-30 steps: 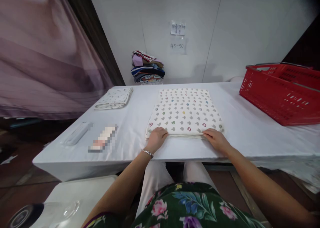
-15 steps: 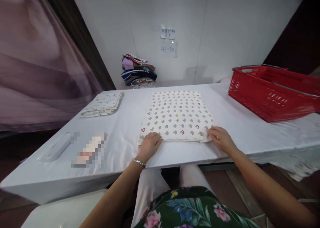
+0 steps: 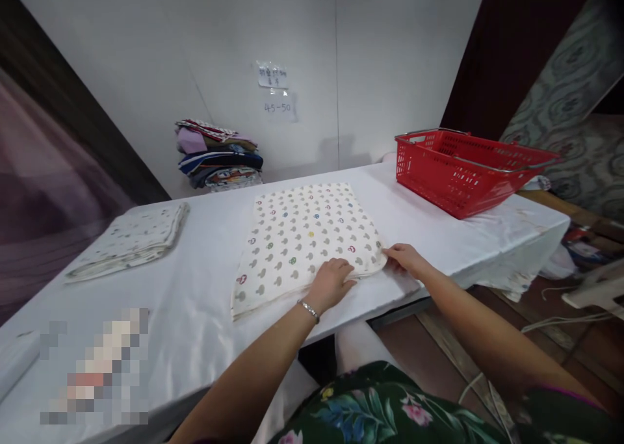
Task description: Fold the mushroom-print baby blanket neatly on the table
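A cream cloth printed with small mushrooms (image 3: 302, 236) lies folded flat on the white table in front of me. My left hand (image 3: 332, 284) rests on its front edge, right of the middle, with the fingers laid over the fabric and the thumb apart. At the front right corner, my right hand (image 3: 405, 259) pinches the cloth's edge between thumb and fingers. That corner is slightly raised and rounded where I hold it.
Another folded patterned cloth (image 3: 131, 239) lies on the left of the white-covered table (image 3: 205, 301). Beyond it, a stack of folded fabrics (image 3: 219, 155) stands against the wall. A red plastic basket (image 3: 439, 184) sits at the back right. A blurred item (image 3: 100, 369) lies front left.
My view has swung to the right. My left hand has slid rightward along the cloth's front edge, from near the left corner towards my right hand. My right hand stays at the right corner.
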Motion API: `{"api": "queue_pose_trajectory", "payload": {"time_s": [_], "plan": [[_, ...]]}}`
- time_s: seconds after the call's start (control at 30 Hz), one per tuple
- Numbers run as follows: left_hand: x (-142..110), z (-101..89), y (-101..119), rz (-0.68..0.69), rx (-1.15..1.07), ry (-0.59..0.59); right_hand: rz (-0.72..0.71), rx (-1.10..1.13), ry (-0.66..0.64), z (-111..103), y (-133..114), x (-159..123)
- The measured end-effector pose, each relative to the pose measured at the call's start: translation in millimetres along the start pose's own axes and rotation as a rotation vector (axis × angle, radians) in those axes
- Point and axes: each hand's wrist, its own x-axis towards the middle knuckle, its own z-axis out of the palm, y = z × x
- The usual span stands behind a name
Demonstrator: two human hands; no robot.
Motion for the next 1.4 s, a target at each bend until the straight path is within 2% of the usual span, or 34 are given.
{"api": "queue_pose_trajectory", "payload": {"time_s": [0.1, 0.27, 0.37, 0.5, 0.67, 0.77, 0.9, 0.97, 1.07, 1.2, 1.3, 1.4], "plan": [[13.3, 8.2, 8.4, -0.005, 0.000, -0.019, -0.031, 0.042, 0.006, -1.1, -4.1, 6.6], [34.6, 24.1, 24.4, -0.078, -0.013, 0.033, -0.033, 0.062, -0.032, 2.1, -14.8, 11.2], [49.9, 34.0, 30.0, -0.214, -0.072, 0.030, -0.037, 0.064, -0.037, 4.4, -19.4, 11.4], [63.6, 37.0, 22.7, -0.409, -0.139, 0.033, 0.005, 0.033, 0.000, -3.1, -13.7, 11.4], [63.9, 34.2, 13.9, -0.441, -0.177, 0.041, 0.128, 0.046, -0.018, -10.5, -0.5, 11.0], [62.6, 35.0, 17.1, -0.425, -0.190, 0.047, 0.160, 0.073, -0.066, -3.5, -0.6, 12.2], [61.5, 34.1, 23.2, -0.389, -0.150, 0.027, 0.125, 0.071, -0.124, 5.5, -4.9, 11.9], [60.1, 32.5, 25.6, -0.328, -0.102, 0.019, 0.116, 0.102, -0.132, 2.4, -4.7, 8.4], [57.2, 32.3, 30.8, -0.151, -0.037, 0.065, 0.110, 0.185, -0.142, -10.8, 0.9, 0.3], [56.5, 41.0, 43.2, 0.031, 0.087, 0.092, 0.145, 0.266, -0.180, -22.1, 10.9, -7.7], [61.4, 48.2, 51.8, 0.086, 0.163, 0.072, 0.159, 0.293, -0.204, -19.6, 13.1, -9.3], [71.6, 46.0, 54.7, 0.078, 0.172, 0.022, 0.143, 0.309, -0.220, -16.8, 11.8, -10.0]]}}
